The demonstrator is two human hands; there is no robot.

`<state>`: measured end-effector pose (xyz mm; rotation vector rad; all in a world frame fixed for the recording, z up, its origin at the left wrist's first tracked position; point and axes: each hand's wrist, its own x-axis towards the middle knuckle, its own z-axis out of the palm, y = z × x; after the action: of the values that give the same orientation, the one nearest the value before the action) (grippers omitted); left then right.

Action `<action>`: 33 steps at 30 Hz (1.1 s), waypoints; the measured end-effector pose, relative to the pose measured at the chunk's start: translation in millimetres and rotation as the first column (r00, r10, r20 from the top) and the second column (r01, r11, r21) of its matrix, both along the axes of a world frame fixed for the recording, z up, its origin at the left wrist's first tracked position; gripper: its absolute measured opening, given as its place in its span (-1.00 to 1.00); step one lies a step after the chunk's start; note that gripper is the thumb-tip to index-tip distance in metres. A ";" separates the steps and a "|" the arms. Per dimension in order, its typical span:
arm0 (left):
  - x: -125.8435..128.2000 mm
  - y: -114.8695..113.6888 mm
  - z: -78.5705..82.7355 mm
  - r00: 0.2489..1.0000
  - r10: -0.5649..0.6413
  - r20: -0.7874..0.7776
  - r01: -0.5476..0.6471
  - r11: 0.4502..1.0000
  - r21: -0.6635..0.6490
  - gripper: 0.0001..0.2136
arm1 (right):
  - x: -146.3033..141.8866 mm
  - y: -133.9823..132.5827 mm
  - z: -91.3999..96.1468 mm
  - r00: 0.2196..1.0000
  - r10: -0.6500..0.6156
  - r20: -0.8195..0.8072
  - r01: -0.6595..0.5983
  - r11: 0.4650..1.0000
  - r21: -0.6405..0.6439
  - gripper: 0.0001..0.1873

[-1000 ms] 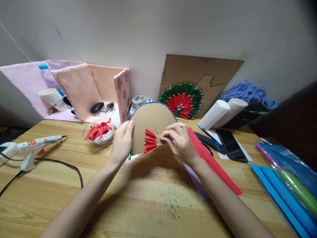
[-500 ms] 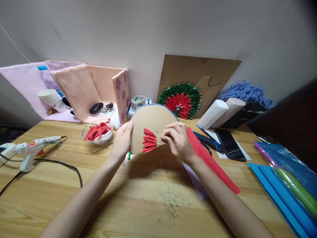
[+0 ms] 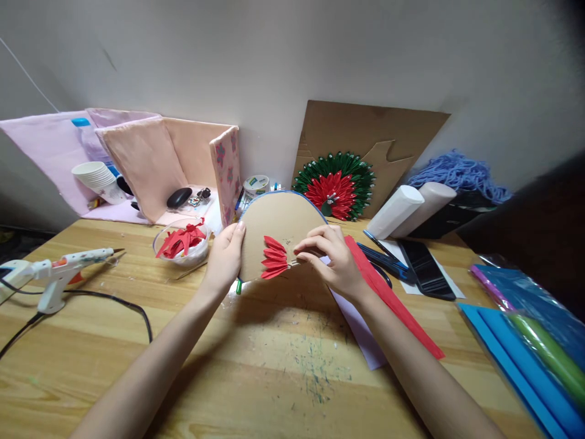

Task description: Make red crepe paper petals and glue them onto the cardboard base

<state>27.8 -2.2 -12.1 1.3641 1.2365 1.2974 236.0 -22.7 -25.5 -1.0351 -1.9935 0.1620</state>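
Note:
My left hand (image 3: 226,256) grips the left edge of a rounded cardboard piece (image 3: 278,219) with a blue rim, held tilted above the wooden table (image 3: 274,366). Several red folded paper petals (image 3: 274,258) are stuck in a fan near its lower middle. My right hand (image 3: 331,259) has its fingers pinched at the base of those petals, pressing on the cardboard. What sits under the fingertips is too small to make out.
A glue gun (image 3: 55,271) with its cord lies at left. A clear bowl of red paper pieces (image 3: 183,242) stands near my left hand. A red and green paper rosette (image 3: 336,186) leans on cardboard at the wall. Red paper strip (image 3: 388,296), coloured sheets (image 3: 525,329), scissors (image 3: 384,259) lie right.
My right hand's fingers have shifted slightly on the petals' base. The cardboard piece has stayed almost in place.

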 end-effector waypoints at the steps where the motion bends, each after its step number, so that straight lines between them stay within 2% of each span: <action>1: 0.0 -0.2 0.5 1.000 -0.002 -0.008 0.002 1.000 0.005 -0.69 | 1.2 -0.2 2.0 1.000 0.009 0.006 -0.009 1.000 0.000 -0.94; 5: 1.5 -4.9 5.0 0.999 -0.009 -0.043 0.011 0.999 0.037 -0.70 | 3.1 -1.5 7.5 0.998 0.018 0.054 -0.019 0.999 0.032 -0.94; 11: 3.9 -15.5 13.5 0.990 0.010 -0.141 0.007 0.993 0.118 -0.70 | 0.7 -1.6 5.7 0.982 0.025 0.189 -0.036 0.998 0.058 -0.89; 14: 3.5 -13.9 12.7 0.992 0.011 -0.129 0.004 0.994 0.111 -0.71 | 1.0 -1.1 4.7 0.976 0.026 0.216 -0.042 0.997 0.070 -0.86; 21: 2.3 -3.4 4.7 1.000 -0.027 0.011 0.028 0.999 -0.024 -0.68 | 2.6 -2.1 5.1 0.993 0.008 0.121 -0.014 0.999 0.049 -0.83; 29: -1.0 -3.0 3.4 1.000 -0.003 0.011 0.003 1.000 0.015 -0.68 | 0.5 -1.1 1.9 1.000 0.015 0.009 -0.015 1.000 -0.016 -0.86; 33: -1.5 -4.2 4.1 1.000 0.006 -0.016 -0.006 0.999 0.032 -0.70 | 0.1 -1.6 3.9 0.999 0.032 0.006 -0.032 0.998 -0.060 -0.87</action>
<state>26.4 -6.4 -8.0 1.3964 1.2363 1.3175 236.1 -24.3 -21.6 -1.0438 -2.0231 0.2371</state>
